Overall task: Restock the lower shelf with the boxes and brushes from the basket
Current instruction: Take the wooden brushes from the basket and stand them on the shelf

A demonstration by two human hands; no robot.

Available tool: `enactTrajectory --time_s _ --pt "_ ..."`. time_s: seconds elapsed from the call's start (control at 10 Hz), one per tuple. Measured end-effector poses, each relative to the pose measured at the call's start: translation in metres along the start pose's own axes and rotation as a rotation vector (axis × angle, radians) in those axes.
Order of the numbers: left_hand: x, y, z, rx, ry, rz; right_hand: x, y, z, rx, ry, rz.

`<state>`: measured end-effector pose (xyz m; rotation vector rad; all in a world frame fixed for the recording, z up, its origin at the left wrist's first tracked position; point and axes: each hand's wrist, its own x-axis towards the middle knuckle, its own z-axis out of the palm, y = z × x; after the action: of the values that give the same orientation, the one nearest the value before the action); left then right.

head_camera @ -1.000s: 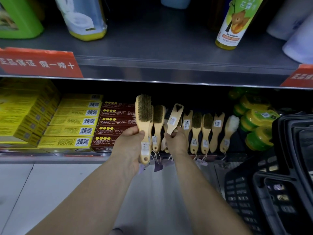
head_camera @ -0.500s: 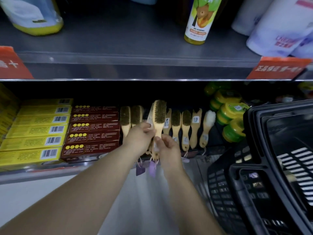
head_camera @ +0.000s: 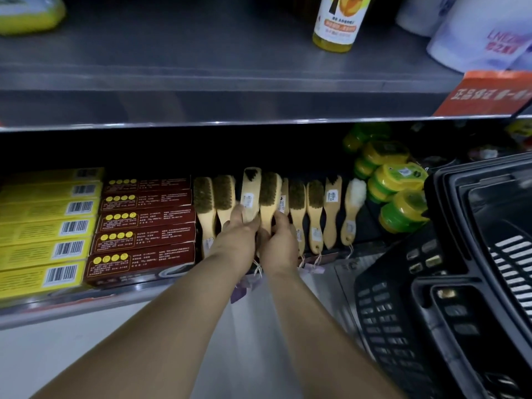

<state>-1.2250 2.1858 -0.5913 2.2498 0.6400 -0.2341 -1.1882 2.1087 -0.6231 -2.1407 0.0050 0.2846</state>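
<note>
A row of wooden brushes (head_camera: 298,208) stands on end along the lower shelf (head_camera: 72,303). My left hand (head_camera: 240,237) is shut on the handle of a brush turned back-side out (head_camera: 250,194), with a white label on it. Close beside it, my right hand (head_camera: 280,243) grips the handle of a bristle-side brush (head_camera: 270,194). Both hands touch each other in the middle of the row. Two more brushes (head_camera: 214,200) stand to their left. Dark red boxes (head_camera: 144,226) and yellow boxes (head_camera: 49,226) are stacked further left.
A black plastic basket (head_camera: 449,283) sits at the right, its inside mostly out of sight. Green and yellow tins (head_camera: 394,182) are piled at the shelf's right end. The upper shelf (head_camera: 230,105) overhangs, carrying a yellow bottle (head_camera: 335,21) and white packs (head_camera: 483,30).
Both hands have pushed further into the brush row. The left hand now holds a back-side-out brush and the right hand the bristle-side brush. The view has shifted right and closer.
</note>
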Motion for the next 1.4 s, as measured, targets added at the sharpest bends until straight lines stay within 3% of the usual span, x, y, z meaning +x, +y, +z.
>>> enactTrajectory --time_s 0.1,0.3,0.5,0.6,0.8,0.9,1.1,1.4 --pt "0.001 -0.003 -0.007 0.201 0.015 0.133 0.0 -0.002 -0.003 -0.05 -0.008 0.0" --pt "-0.021 0.012 -0.037 0.169 0.062 0.15 -0.012 -0.026 -0.025 -0.009 0.018 0.02" --pt "-0.076 0.047 -0.073 0.038 0.154 0.202 -0.026 -0.104 -0.087 0.182 0.012 -0.132" --pt "-0.107 0.073 -0.079 -0.052 0.189 0.266 -0.034 -0.129 -0.142 0.153 -0.078 -0.231" --pt "-0.158 0.148 -0.051 -0.137 0.114 0.441 -0.057 -0.114 -0.263 -0.131 -0.24 -0.34" --pt "-0.172 0.182 -0.023 -0.02 0.043 0.525 -0.063 -0.082 -0.311 -0.25 -0.255 -0.332" --pt "-0.181 0.232 0.033 0.306 -0.066 0.644 -0.059 -0.001 -0.37 -0.306 -0.265 -0.129" --pt "-0.134 0.287 0.081 0.346 -0.23 0.648 0.001 0.089 -0.408 -0.431 -0.225 0.23"
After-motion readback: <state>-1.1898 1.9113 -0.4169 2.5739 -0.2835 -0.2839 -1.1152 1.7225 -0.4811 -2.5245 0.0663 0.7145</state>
